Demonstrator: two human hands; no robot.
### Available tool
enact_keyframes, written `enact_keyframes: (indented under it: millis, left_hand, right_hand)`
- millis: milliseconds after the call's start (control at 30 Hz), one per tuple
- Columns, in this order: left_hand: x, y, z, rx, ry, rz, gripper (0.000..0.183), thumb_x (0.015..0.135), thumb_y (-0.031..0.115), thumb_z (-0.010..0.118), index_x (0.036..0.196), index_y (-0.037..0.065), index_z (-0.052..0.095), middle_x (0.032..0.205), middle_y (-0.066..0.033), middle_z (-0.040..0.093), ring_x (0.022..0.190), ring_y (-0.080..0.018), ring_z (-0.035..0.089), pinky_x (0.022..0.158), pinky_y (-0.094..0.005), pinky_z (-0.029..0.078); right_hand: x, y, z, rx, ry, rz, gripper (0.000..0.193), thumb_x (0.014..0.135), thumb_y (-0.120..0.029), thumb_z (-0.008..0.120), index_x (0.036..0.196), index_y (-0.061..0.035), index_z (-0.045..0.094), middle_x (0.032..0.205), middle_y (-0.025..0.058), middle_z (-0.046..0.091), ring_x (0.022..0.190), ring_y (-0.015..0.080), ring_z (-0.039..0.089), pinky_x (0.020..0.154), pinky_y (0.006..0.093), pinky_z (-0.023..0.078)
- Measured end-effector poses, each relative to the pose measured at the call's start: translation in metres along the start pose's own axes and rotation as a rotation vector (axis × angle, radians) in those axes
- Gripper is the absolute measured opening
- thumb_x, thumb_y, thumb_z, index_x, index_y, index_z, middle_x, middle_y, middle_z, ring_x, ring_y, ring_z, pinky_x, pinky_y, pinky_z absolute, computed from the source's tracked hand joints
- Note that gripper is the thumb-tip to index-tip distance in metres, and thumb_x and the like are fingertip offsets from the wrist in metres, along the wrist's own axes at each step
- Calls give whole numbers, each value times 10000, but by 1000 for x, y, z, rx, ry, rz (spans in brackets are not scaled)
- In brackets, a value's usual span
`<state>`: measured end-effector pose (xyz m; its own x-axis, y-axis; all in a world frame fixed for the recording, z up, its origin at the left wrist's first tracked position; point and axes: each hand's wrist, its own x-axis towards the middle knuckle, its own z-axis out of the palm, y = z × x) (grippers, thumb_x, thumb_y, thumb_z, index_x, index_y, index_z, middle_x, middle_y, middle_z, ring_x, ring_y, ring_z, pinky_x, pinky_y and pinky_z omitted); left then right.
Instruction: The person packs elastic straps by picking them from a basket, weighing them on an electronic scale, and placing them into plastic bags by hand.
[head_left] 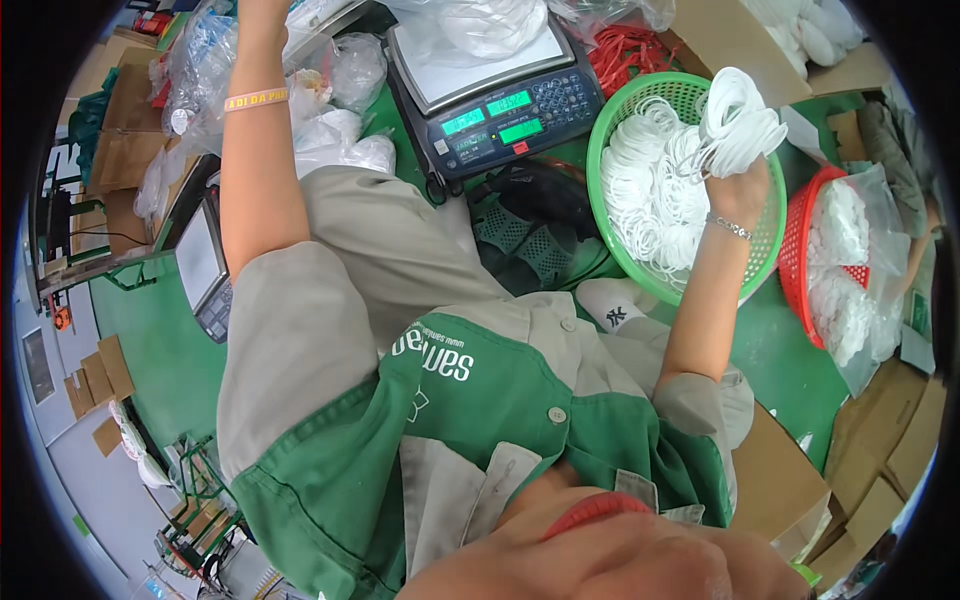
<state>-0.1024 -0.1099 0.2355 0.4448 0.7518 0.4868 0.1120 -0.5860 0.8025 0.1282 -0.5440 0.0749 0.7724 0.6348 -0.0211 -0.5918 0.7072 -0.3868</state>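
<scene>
White loop bundle (738, 112) is gripped by curled right hand (741, 192) over green basket (764, 232); left hand (264, 9) is cropped, grip cannot be told.

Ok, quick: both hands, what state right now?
Left hand: can't tell, it's past the top edge; only the forearm shows.
Right hand: closed, holding a bundle of white cord loops.

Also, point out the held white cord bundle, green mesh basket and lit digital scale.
White cord bundle (738, 115): head view, middle of its loops.
Green mesh basket (657, 89): head view, inner wall.
Lit digital scale (495, 118): head view, display panel.
</scene>
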Motion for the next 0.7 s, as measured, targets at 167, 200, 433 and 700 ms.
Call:
enact_keyframes:
  millis: [167, 200, 433, 700]
  left_hand:
    - [-2, 2, 2, 23, -53, 22, 440, 785, 108, 516, 1218, 73, 449, 1233, -108, 451, 1135, -227, 409, 923, -305, 319]
    - [-3, 4, 4, 17, -45, 11, 429, 785, 111, 521, 1209, 73, 463, 1226, -105, 459, 1128, -223, 416, 920, -299, 322]
    - [-4, 3, -2, -24, -50, 47, 426, 786, 126, 532, 1204, 73, 472, 1220, -97, 468, 1127, -217, 418, 924, -296, 317]
    - [-8, 14, 17, 10, -91, -28, 455, 777, 142, 554, 1219, 93, 458, 1224, -102, 458, 1116, -230, 424, 912, -309, 336]
  right_hand:
    - [-3, 4, 9, -29, 92, -26, 354, 728, 12, 470, 1082, 7, 476, 1028, 102, 555, 938, 245, 535, 814, 399, 428]
    - [-4, 4, 9, -47, 109, -34, 357, 725, 10, 475, 1082, 6, 475, 1026, 100, 556, 936, 244, 536, 812, 399, 428]
    - [-5, 7, 10, -68, 141, -26, 398, 715, 7, 481, 1113, 5, 463, 1074, 109, 544, 986, 254, 523, 850, 409, 412]
    - [-2, -3, 1, -112, 175, -54, 414, 711, -1, 481, 1124, 3, 457, 1082, 111, 544, 995, 254, 520, 863, 412, 406]
